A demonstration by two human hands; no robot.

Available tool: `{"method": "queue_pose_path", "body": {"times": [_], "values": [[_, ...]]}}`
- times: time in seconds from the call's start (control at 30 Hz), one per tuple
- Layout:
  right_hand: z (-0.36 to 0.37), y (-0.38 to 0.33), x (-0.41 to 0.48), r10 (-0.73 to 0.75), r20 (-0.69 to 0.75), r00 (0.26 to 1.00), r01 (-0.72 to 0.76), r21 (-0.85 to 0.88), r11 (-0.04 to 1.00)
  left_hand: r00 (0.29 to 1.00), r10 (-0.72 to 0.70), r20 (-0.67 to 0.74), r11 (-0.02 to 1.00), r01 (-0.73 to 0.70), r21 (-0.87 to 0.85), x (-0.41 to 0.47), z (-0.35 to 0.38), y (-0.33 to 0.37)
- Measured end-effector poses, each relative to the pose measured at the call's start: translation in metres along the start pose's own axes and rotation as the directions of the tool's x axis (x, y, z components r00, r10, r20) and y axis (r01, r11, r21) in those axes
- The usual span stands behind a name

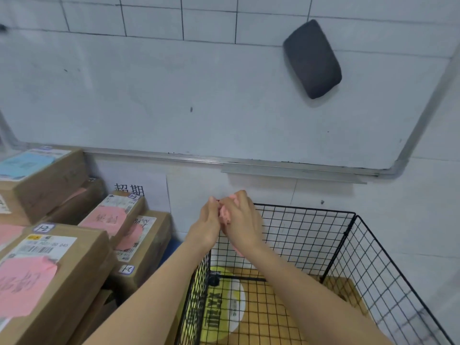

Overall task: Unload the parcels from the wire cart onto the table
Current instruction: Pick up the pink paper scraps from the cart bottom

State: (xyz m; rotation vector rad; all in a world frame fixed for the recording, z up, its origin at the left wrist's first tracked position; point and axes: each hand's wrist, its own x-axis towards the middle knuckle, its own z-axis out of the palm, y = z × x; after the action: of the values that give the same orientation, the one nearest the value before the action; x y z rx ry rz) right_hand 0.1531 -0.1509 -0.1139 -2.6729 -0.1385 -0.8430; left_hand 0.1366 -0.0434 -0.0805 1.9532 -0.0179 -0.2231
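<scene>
- Our left hand (pixel 206 227) and right hand (pixel 242 220) meet, both pinching a crumpled pink paper (pixel 225 215) above the wire cart (pixel 306 209), at its rear left corner.
- The cart's top stands open, with black mesh walls around it.
- Just left, stacked parcels (pixel 74 270) carry pink notes (pixel 20 282), one tagged "1-2"; the wall sign (pixel 129 189) reads "超期".

Stacked cardboard parcels (pixel 62 270) (several with pink notes (pixel 22 285)) crowd a table (pixel 173 247); only a blue sliver of it shows.
</scene>
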Motion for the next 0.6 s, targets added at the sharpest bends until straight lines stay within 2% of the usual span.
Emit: {"method": "queue_pose_path", "body": {"times": [0.27, 0.37, 0.43, 0.6], "values": [[-0.011, 0.038, -0.007, -0.022, -0.076, 0.997, 0.012, -0.130, 0.991, 0.999, 0.034, -0.013, 0.992, -0.032, 0.121, -0.008, 0.000, 0.008], [-0.022, 0.064, -0.015, 0.076, -0.113, 0.991, -0.090, -0.127, 0.988, 0.999, 0.037, -0.006, 0.991, -0.036, 0.128, -0.005, -0.002, 0.004], [-0.030, 0.084, -0.023, 0.193, -0.147, 0.970, -0.208, -0.091, 0.974, 0.999, 0.045, 0.001, 0.990, -0.045, 0.133, -0.005, -0.002, 0.003], [-0.052, 0.128, -0.042, 0.462, -0.189, 0.866, -0.479, -0.051, 0.876, 0.999, 0.037, 0.003, 0.988, -0.037, 0.153, -0.007, 0.000, 0.005]]}}
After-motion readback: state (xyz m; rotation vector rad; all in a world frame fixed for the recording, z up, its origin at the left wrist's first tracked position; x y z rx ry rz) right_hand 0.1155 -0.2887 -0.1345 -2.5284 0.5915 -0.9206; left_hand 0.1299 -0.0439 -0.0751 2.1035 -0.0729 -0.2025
